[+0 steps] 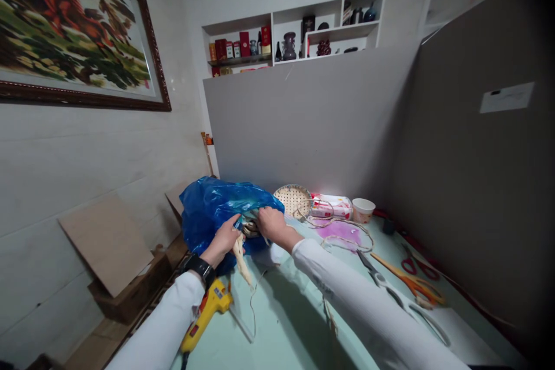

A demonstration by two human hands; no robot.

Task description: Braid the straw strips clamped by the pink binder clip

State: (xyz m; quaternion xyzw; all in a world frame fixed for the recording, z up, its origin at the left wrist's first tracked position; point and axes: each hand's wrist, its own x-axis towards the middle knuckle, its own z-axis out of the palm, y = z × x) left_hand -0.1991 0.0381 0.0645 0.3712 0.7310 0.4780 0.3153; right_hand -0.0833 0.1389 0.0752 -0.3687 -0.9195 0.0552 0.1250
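Observation:
A crumpled blue plastic bag sits at the far left of the table, its mouth facing me. My left hand, with a black watch on the wrist, is closed at the left side of the mouth. A cream-coloured strip hangs down beside its fingers. At the right side of the mouth my right hand is closed, its fingers pinching the bag's edge. Between both hands some brownish contents show inside; their kind I cannot make out. A yellow glue gun lies just below my left hand.
Behind my right hand are a round woven basket, a red-and-white packet and a paper cup. Twine loops across the table. Grey scissors, orange-handled scissors and red-handled scissors lie right. Grey panels stand behind.

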